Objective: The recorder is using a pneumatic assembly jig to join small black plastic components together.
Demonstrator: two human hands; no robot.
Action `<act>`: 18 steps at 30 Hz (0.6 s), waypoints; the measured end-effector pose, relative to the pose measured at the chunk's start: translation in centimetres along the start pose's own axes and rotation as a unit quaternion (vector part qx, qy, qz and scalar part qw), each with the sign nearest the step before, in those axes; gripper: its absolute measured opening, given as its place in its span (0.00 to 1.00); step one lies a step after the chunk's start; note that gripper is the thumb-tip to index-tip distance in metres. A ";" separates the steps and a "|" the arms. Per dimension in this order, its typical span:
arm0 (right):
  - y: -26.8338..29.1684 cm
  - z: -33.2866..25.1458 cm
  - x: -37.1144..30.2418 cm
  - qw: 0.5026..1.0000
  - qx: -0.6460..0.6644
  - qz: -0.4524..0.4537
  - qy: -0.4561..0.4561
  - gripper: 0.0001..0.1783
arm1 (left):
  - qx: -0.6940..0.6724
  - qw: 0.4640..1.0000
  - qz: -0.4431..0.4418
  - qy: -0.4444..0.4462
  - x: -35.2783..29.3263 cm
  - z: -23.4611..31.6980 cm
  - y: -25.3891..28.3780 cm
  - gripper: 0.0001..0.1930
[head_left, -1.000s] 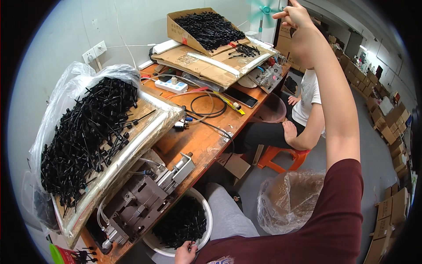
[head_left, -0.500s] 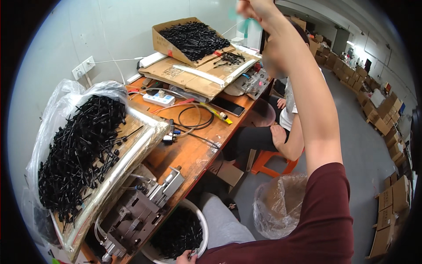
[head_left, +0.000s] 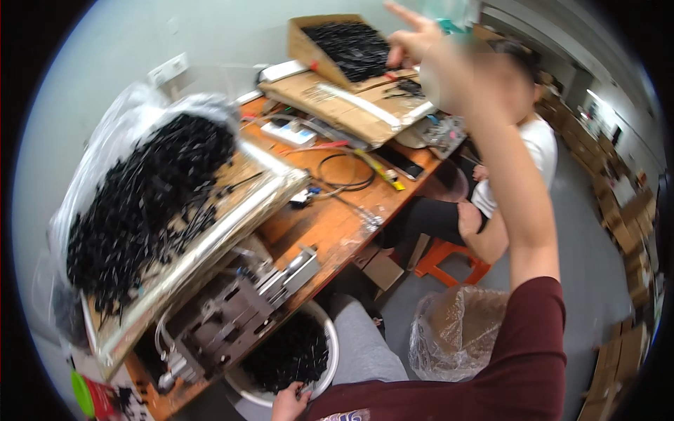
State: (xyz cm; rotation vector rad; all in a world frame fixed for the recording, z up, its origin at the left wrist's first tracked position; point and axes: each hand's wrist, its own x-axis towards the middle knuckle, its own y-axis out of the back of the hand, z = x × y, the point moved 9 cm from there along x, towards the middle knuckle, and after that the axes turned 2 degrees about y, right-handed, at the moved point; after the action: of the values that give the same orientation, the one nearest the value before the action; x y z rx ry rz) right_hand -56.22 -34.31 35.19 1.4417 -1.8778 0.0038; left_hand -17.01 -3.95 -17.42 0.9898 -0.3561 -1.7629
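My right arm is raised high across the view. My right hand (head_left: 415, 38) is up in front of the far box, index finger stretched out and the other fingers partly curled, with nothing seen in it. Low down, my left hand (head_left: 289, 403) is at the near rim of a white bucket (head_left: 332, 344), fingers bent together; what they hold, if anything, is too small to make out. Black slender plastic parts (head_left: 288, 354) fill the bucket. Beside it, at the table edge, sits a metal fixture (head_left: 228, 316) with small cylinders and tubes.
A large heap of black parts (head_left: 154, 189) lies on plastic-wrapped cardboard at left. Farther back stand a carton of black parts (head_left: 347, 49), a power strip (head_left: 289, 133) and cables on the wooden table (head_left: 281, 235). A person in white (head_left: 540, 154) sits at right, near a plastic-lined bin (head_left: 456, 337).
The view has shifted, so the table things sit farther right. My right hand has come lower, its index finger now stretched out. My left hand stays by the bucket rim.
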 end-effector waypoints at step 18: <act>-3.0 2.5 2.7 0.996 -0.065 0.021 0.063 0.35 | -0.013 1.000 0.026 -0.012 -1.3 0.3 0.6 0.17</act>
State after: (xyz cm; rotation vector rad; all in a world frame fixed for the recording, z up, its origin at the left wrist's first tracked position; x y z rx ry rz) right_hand -55.28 -38.69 33.62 1.2849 -1.7715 -0.0067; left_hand -16.69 -3.14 -16.24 0.9330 -0.3701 -1.7302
